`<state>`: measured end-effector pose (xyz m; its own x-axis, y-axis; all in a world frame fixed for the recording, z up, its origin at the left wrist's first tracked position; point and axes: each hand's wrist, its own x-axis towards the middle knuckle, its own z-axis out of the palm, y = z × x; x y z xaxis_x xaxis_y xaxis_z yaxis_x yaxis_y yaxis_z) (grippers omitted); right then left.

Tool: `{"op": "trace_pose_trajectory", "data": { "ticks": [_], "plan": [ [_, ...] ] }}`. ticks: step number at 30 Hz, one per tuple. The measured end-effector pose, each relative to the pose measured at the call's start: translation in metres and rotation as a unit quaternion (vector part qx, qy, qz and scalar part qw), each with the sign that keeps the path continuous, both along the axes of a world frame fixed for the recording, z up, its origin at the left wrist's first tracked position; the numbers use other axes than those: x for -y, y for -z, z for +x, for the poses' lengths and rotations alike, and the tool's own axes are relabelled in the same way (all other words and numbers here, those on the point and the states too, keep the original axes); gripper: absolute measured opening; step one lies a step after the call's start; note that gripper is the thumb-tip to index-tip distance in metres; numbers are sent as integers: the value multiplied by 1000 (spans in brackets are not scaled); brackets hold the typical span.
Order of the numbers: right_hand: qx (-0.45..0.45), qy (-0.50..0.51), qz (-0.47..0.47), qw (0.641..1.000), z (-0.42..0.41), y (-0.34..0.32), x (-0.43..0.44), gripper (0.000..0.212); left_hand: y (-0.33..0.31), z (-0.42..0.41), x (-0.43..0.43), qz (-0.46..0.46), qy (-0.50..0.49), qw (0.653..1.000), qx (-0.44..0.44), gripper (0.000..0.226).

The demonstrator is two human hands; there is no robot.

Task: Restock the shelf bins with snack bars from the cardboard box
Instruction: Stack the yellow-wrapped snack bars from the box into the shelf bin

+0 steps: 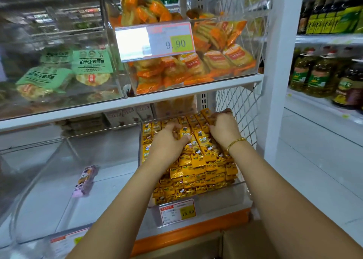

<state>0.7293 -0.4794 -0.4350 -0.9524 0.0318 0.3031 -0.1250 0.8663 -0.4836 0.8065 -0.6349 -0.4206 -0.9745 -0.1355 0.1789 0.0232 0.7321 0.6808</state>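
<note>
In the clear bin (216, 201) our left hand (167, 142) curls its fingers round yellow snack bars (198, 160) atop the heap. Our right hand (224, 128) grips more at the bin's back right. A purple bar (85, 180) lies left of the bin.

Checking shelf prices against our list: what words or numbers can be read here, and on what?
"9.90": upper price tag.
"15.90", somewhat blurred: lower price tag, below the yellow snack bars.
Green packets: Chinese print, too blurred to read.
Bottle labels: too blurred to read.
Bottom-left tag: unreadable.
</note>
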Motion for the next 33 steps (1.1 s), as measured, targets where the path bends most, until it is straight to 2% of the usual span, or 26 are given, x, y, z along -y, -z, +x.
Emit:
{"op": "trace_pose_trajectory", "data": {
  "ticks": [4, 7, 10, 15, 18, 21, 23, 29, 33],
  "plan": [
    [49, -30, -22, 998, 0, -2, -3, 31, -5, 9, 6, -47, 86, 994, 52, 64],
    [66, -54, -38, 996, 7, -7, -8, 33, -9, 13, 8, -91, 115, 986, 76, 76],
    [50, -57, -14, 997, 15, -6, -14, 35, -12, 14, 4, -146, 128, 979, 69, 71],
    [35, -66, 84, 994, 7, -8, -15, 36, -7, 14, -6, -127, 73, 989, 29, 55],
    [65, -92, 146, 983, -7, -10, -9, 38, -5, 17, -10, -129, 77, 988, 44, 62],
    [77, -102, 194, 973, -24, 2, -7, 55, -4, 18, -8, -141, 87, 984, 68, 74],
    [83, -98, 221, 967, -22, 2, -9, 56, -4, 17, -6, -139, 88, 984, 70, 73],
    [69, -91, 279, 954, -22, -7, -13, 42, -2, 18, -9, -152, 69, 985, 31, 65],
    [80, -105, 285, 949, -21, -13, -17, 56, 1, 21, -11, -134, 61, 989, 16, 63]
  ]
}}
